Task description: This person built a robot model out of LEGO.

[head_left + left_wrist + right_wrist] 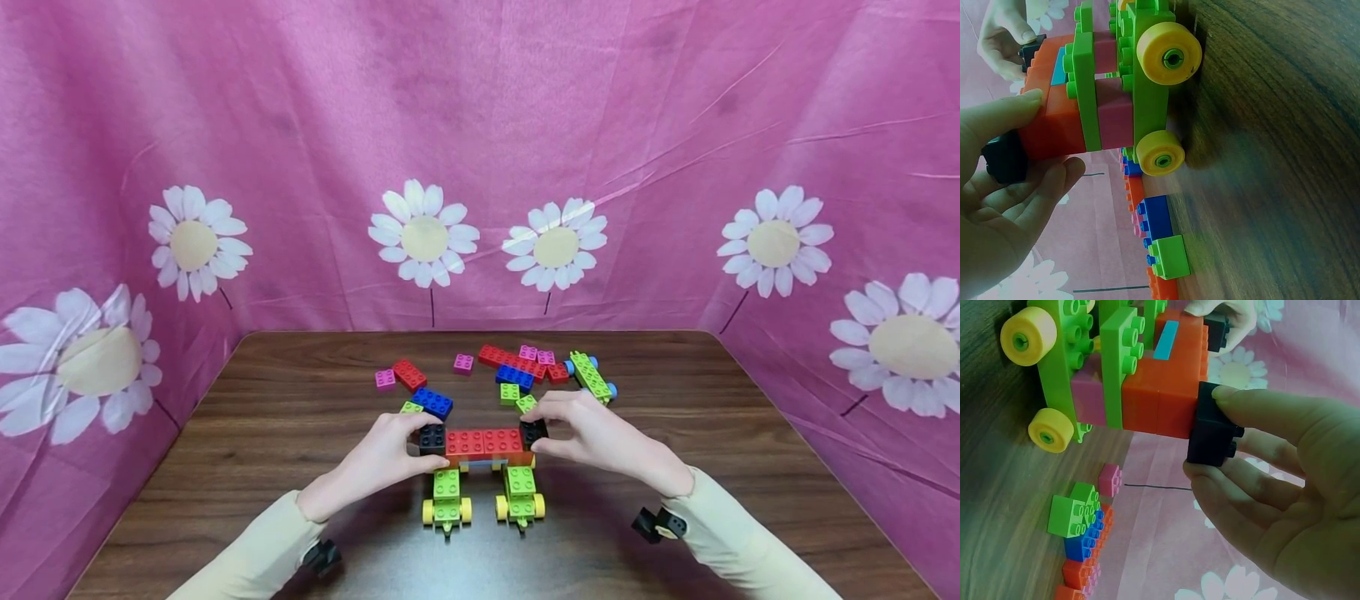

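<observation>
A toy brick build stands on the table, with a row of red bricks (483,442) across its top and a black brick (432,438) at the left end. Two green wheeled bases (446,498) with yellow wheels carry it; a pink brick (1115,112) sits between green layers. My left hand (378,458) grips that left black brick, thumb tip on the red side in the left wrist view. Between thumb and fingers of my right hand (603,433) is pinched another black brick (1210,428), right against the red row's right end.
Behind the build lie loose bricks: a blue brick (432,403), a red brick (409,375), a pink brick (463,363) and a long red brick (512,361). A green base with blue wheels (591,377) lies back right. A pink flowered cloth (480,100) hangs around the table (300,367).
</observation>
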The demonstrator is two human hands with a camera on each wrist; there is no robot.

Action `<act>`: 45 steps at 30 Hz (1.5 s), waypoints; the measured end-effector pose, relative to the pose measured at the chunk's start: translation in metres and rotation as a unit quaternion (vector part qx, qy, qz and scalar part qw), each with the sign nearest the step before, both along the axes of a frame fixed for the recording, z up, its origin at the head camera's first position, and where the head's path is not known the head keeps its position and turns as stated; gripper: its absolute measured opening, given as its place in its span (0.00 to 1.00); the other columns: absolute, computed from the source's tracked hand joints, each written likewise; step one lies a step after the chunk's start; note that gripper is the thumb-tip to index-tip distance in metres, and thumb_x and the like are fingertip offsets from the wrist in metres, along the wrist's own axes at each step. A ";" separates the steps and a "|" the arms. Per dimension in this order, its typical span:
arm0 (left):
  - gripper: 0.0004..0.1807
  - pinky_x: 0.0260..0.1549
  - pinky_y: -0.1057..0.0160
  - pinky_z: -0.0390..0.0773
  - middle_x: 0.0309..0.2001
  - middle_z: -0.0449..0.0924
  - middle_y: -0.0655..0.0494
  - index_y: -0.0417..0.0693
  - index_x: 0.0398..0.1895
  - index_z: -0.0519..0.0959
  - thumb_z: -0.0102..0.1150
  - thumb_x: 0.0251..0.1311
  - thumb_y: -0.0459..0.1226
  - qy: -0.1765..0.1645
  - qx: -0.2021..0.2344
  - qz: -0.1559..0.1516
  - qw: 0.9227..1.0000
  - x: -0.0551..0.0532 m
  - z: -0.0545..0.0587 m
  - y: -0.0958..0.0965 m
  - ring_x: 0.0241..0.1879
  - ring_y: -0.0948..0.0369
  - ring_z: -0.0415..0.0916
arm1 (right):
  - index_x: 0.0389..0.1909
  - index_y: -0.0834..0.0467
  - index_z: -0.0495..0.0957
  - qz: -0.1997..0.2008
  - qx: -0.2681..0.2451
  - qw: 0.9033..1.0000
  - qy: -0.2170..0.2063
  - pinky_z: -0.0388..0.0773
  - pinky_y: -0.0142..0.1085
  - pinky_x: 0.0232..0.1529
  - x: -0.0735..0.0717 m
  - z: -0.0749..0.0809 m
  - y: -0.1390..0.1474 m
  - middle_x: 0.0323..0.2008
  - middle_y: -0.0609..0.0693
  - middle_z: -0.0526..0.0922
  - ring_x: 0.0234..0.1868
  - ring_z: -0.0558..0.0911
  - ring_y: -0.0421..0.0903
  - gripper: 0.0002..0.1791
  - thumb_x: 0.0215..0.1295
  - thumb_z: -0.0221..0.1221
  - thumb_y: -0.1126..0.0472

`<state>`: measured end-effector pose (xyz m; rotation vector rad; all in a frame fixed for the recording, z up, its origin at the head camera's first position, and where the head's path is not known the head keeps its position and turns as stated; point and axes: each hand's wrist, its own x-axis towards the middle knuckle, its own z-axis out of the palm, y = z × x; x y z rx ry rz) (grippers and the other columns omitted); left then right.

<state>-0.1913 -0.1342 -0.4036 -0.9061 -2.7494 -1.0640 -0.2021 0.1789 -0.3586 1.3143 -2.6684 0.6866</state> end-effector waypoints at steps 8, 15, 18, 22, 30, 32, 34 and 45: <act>0.23 0.27 0.74 0.72 0.33 0.85 0.56 0.38 0.47 0.82 0.74 0.52 0.43 0.001 0.000 0.003 1.000 0.000 0.000 0.000 0.27 0.69 0.71 | 0.48 0.57 0.84 -0.002 0.017 1.000 -0.010 0.78 0.27 0.32 0.000 0.003 -0.001 0.39 0.45 0.86 0.32 0.79 0.38 0.16 0.60 0.69 0.57; 0.24 0.26 0.74 0.72 0.33 0.85 0.56 0.39 0.48 0.82 0.74 0.51 0.44 0.000 -0.001 0.004 1.000 0.000 0.000 0.000 0.26 0.69 0.71 | 0.47 0.57 0.85 -0.001 0.018 1.000 -0.016 0.80 0.32 0.33 -0.001 0.005 -0.002 0.38 0.45 0.86 0.33 0.81 0.41 0.15 0.59 0.69 0.59; 0.24 0.27 0.74 0.72 0.33 0.85 0.56 0.38 0.48 0.82 0.74 0.51 0.43 0.001 -0.001 0.003 1.000 0.001 0.000 0.001 0.27 0.69 0.71 | 0.47 0.57 0.85 -0.003 0.018 1.000 -0.018 0.80 0.32 0.33 0.000 0.005 -0.002 0.38 0.46 0.86 0.34 0.81 0.42 0.15 0.59 0.70 0.59; 0.24 0.27 0.74 0.73 0.33 0.85 0.56 0.38 0.48 0.82 0.74 0.51 0.43 -0.001 -0.003 0.003 1.000 0.001 0.001 0.001 0.27 0.69 0.72 | 0.46 0.58 0.85 -0.005 0.022 1.000 -0.019 0.78 0.28 0.32 0.000 0.005 -0.002 0.38 0.46 0.86 0.33 0.80 0.39 0.16 0.58 0.70 0.59; 0.24 0.28 0.73 0.74 0.34 0.86 0.56 0.39 0.48 0.82 0.74 0.51 0.44 0.008 -0.012 0.001 1.000 0.001 -0.001 0.001 0.28 0.69 0.74 | 0.46 0.57 0.85 -0.005 0.029 1.000 -0.011 0.74 0.23 0.30 -0.001 0.003 -0.002 0.37 0.44 0.86 0.31 0.74 0.30 0.15 0.57 0.70 0.59; 0.25 0.29 0.73 0.75 0.34 0.87 0.55 0.39 0.48 0.82 0.74 0.51 0.44 0.007 -0.015 0.003 1.000 0.001 0.000 0.001 0.29 0.70 0.74 | 0.45 0.57 0.85 -0.004 0.028 1.000 -0.008 0.73 0.23 0.30 -0.001 0.003 -0.001 0.37 0.44 0.85 0.30 0.73 0.30 0.15 0.57 0.70 0.59; 0.25 0.29 0.73 0.75 0.35 0.87 0.55 0.39 0.48 0.82 0.75 0.51 0.45 0.005 -0.017 0.004 1.000 0.001 0.000 0.001 0.29 0.70 0.74 | 0.45 0.57 0.85 -0.006 0.028 1.000 -0.007 0.73 0.23 0.30 0.000 0.003 -0.001 0.36 0.44 0.85 0.30 0.73 0.30 0.15 0.57 0.71 0.58; 0.25 0.31 0.66 0.80 0.35 0.86 0.55 0.39 0.48 0.82 0.74 0.51 0.46 0.004 -0.014 0.003 1.000 0.001 -0.001 0.001 0.31 0.70 0.76 | 0.46 0.56 0.85 -0.015 0.033 0.999 -0.012 0.78 0.30 0.30 -0.001 0.002 -0.001 0.37 0.44 0.85 0.31 0.73 0.30 0.16 0.57 0.71 0.58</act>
